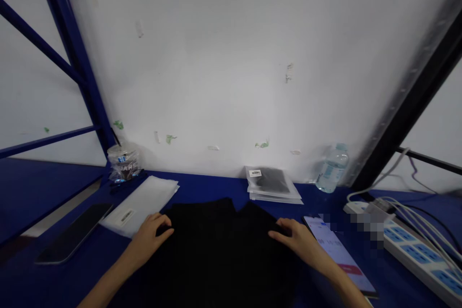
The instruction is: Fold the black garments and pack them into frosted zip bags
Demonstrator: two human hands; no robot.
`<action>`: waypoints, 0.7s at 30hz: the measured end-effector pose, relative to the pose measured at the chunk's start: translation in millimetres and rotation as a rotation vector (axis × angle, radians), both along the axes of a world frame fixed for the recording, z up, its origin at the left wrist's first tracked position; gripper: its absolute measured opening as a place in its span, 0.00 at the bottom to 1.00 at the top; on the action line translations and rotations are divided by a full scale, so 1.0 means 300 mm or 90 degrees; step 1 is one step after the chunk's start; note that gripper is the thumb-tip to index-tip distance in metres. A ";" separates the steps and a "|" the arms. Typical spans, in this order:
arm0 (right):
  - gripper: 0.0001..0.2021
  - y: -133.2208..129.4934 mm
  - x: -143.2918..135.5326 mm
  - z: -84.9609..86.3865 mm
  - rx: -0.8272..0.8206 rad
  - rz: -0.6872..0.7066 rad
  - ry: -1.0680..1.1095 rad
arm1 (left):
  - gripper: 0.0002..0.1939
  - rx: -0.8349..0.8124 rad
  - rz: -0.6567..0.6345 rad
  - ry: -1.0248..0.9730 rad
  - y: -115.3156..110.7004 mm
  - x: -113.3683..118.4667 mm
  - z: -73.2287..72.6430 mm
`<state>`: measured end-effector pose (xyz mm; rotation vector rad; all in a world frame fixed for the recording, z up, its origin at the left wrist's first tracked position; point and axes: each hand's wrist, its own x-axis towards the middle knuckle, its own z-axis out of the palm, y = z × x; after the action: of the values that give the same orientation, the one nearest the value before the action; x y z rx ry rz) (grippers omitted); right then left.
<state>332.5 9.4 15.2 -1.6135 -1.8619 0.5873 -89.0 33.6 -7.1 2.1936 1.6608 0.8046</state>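
Note:
A black garment [220, 255] lies spread on the blue table, its upper edge notched near the middle. My left hand [153, 233] is at the garment's upper left edge, thumb and fingers pinched toward the cloth. At the upper right edge, my right hand [290, 237] has its thumb and fingers curled on the fabric in the same way. Beside my left hand lies a stack of flat white plastic bags [144, 202] with a barcode label. Behind the garment, near the wall, sits a clear bag with dark contents [272, 181] on other bags.
A dark phone [75, 233] lies at the left, a lit phone [337, 252] by my right forearm. A power strip [411, 245] with cables runs along the right. A water bottle [332, 168] and a plastic-wrapped cup [123, 161] stand by the wall [216, 67].

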 end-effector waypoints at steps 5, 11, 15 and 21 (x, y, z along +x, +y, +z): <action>0.15 0.026 0.006 0.045 0.039 -0.117 0.070 | 0.08 -0.018 0.000 -0.070 -0.016 0.057 0.050; 0.12 0.081 0.022 0.022 -0.021 -0.204 -0.096 | 0.08 -0.017 0.028 -0.066 -0.013 0.114 0.003; 0.10 0.060 -0.065 0.080 0.119 -0.254 -0.156 | 0.09 -0.010 0.034 -0.084 -0.009 0.111 -0.036; 0.02 -0.035 -0.477 0.066 0.298 -0.116 -0.324 | 0.08 -0.007 0.052 -0.091 -0.014 0.109 -0.037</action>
<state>189.5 -1.1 35.0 -1.6706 -1.9679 -0.3560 -56.4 29.4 -18.2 2.0213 1.6882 0.9477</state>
